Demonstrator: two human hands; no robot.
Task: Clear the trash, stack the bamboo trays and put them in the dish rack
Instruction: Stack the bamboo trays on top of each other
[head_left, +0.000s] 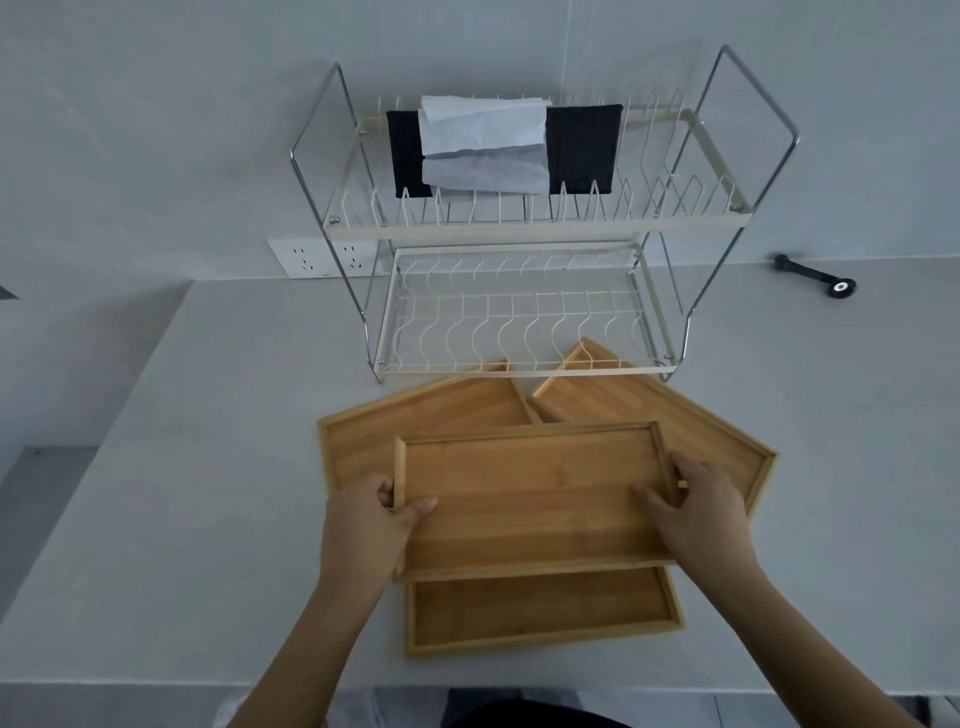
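just trays (530, 499) on grey counter (208, 467)

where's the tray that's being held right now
In the head view the held tray sits low centre, gripped at its short ends by the left hand and right hand, over three other bamboo trays and just in front of the dish rack.

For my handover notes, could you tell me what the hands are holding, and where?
Both hands, left hand and right hand, grip the top bamboo tray by its two short ends.
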